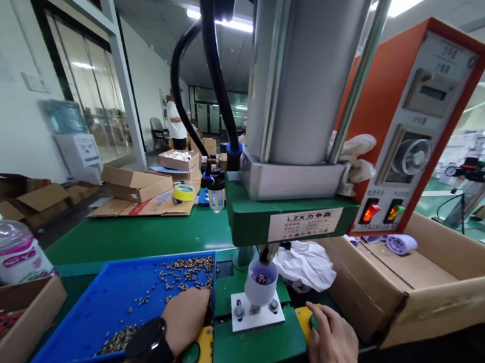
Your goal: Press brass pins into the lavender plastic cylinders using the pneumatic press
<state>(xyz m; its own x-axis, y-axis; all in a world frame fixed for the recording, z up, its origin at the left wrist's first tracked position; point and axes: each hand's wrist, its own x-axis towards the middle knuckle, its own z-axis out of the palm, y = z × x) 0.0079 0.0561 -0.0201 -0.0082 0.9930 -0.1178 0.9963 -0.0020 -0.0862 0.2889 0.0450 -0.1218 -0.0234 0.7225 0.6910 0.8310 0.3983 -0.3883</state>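
Note:
My left hand (pixel 187 315), with a black watch on its wrist, is over the right side of a blue tray (pixel 116 284) of small metal parts (pixel 186 272). Its fingers are hidden behind the back of the hand. Just below that wrist is a yellow button box (pixel 201 362) with a green button (pixel 190 355). My right hand (pixel 333 346) lies with fingers stretched over a second yellow button box (pixel 304 320), its green button partly covered. Between the hands, a whitish cup-shaped holder (pixel 259 291) stands on a metal plate (pixel 269 319) beneath the press (pixel 288 213). A small reddish-dark piece shows inside the holder.
An orange control box (pixel 385 94) with lit switches stands right of the press, above a large open carton (pixel 444 305). White crumpled plastic (pixel 305 265) lies behind the holder. At left are a carton of red parts (pixel 26 325) and a plastic bottle (pixel 6 248).

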